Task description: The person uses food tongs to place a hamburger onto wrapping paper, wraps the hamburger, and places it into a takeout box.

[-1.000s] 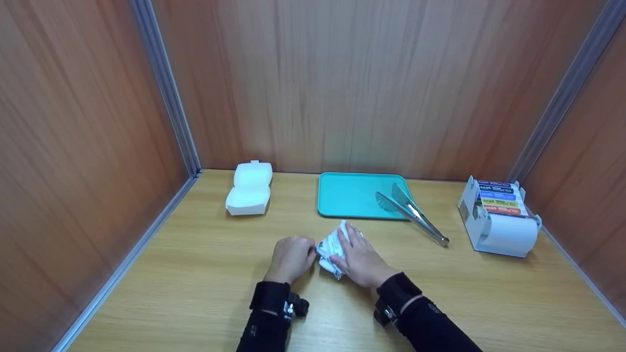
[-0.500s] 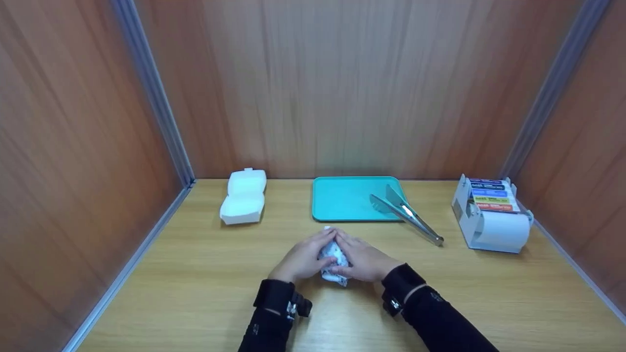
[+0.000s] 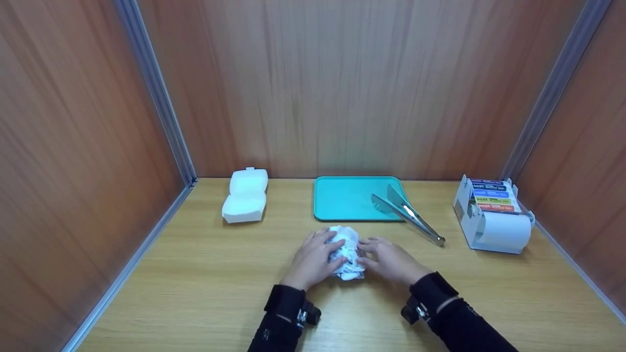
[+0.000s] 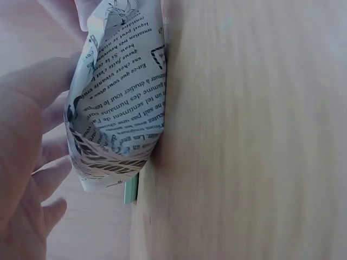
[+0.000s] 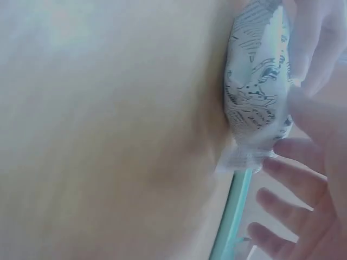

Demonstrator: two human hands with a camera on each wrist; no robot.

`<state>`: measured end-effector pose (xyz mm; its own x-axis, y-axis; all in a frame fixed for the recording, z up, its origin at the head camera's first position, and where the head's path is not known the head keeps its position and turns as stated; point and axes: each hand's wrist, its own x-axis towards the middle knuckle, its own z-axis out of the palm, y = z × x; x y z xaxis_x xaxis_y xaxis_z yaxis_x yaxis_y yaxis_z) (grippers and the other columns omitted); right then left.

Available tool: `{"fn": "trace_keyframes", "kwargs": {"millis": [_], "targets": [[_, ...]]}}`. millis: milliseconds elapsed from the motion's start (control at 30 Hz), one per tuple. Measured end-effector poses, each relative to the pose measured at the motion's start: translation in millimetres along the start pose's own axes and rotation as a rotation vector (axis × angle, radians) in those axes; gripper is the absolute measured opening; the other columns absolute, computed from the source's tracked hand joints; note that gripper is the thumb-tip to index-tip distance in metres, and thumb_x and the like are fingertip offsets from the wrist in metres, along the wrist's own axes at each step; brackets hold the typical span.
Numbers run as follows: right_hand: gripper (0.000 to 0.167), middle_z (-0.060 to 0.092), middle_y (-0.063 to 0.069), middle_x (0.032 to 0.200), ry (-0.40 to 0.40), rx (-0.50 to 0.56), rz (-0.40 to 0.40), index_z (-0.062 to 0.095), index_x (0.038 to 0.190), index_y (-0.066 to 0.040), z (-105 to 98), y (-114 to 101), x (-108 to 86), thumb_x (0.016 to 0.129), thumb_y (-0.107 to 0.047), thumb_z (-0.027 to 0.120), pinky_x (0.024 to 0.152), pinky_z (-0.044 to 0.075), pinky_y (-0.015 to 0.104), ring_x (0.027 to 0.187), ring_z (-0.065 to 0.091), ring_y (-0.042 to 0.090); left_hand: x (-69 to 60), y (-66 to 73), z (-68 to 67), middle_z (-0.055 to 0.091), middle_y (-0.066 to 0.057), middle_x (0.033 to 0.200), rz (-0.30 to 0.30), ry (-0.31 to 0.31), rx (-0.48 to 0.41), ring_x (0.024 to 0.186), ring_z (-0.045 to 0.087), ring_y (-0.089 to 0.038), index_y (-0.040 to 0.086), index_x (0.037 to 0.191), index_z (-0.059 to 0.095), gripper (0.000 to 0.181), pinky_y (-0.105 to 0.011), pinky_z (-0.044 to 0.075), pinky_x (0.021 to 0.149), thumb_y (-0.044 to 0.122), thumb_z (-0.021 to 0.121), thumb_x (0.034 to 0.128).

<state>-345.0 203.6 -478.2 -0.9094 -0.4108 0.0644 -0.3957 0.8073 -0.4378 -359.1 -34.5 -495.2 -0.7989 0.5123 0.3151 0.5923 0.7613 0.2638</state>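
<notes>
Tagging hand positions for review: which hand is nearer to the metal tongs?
Right. The right hand is apart from the metal tongs, left of their handle end; the left hand is farther left, beyond the paper bundle.

Printed paper wrapper (image 4: 127,89): French, "Est-ce que vous", "sentiment des humains", "tout le temps". Coloured labels (image 3: 494,195) on roll dispenser (image 3: 471,232): too small to read.

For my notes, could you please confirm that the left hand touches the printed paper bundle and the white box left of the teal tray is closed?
Not quite: the head view shows the white box open. The left hand does touch the printed paper bundle, and the box sits left of the teal tray.
</notes>
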Motion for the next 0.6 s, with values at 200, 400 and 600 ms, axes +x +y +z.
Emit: {"fn": "trace_keyframes", "kwargs": {"millis": [200, 400, 600], "targets": [[0.043, 0.060, 0.018, 0.152, -0.108, 0.183, 0.001, 0.063, 0.146, -0.002, 2.8, 12.6, -6.3, 0.112, -0.028, 0.058, 0.121, 0.035, 0.063, 0.146, 0.049, 0.042, -4.8, 0.2, 2.3, 0.045, -0.010, 0.167, 0.020, -0.055, -0.068, 0.157, 0.034, -0.035, 0.029, 0.151, 0.062, 0.043, -0.056, 0.031, 0.126, 0.037, 0.063, 0.1089], [0.032, 0.076, 0.012, 0.125, 0.173, 0.283, 0.165, 0.077, 0.125, -0.005, -42.5, 39.5, -12.8, 0.110, -0.028, 0.061, 0.097, 0.057, 0.047, 0.110, 0.069, 0.029, -4.6, 2.6, 4.0, 0.042, -0.014, 0.168, 0.026, -0.059, -0.125, 0.159, 0.031, -0.038, 0.028, 0.150, 0.063, 0.041, -0.058, 0.028, 0.127, 0.034, 0.061, 0.1098], [0.035, 0.076, 0.020, 0.120, 0.567, 0.342, 0.390, 0.075, 0.125, 0.001, -114.9, 94.7, -35.5, 0.110, -0.025, 0.058, 0.075, 0.051, 0.020, 0.104, 0.070, 0.027, -2.3, 5.5, 6.4, 0.040, -0.010, 0.170, -0.002, -0.076, -0.171, 0.161, 0.027, -0.033, 0.030, 0.152, 0.060, 0.042, -0.054, 0.026, 0.129, 0.035, 0.059, 0.1109]]}}
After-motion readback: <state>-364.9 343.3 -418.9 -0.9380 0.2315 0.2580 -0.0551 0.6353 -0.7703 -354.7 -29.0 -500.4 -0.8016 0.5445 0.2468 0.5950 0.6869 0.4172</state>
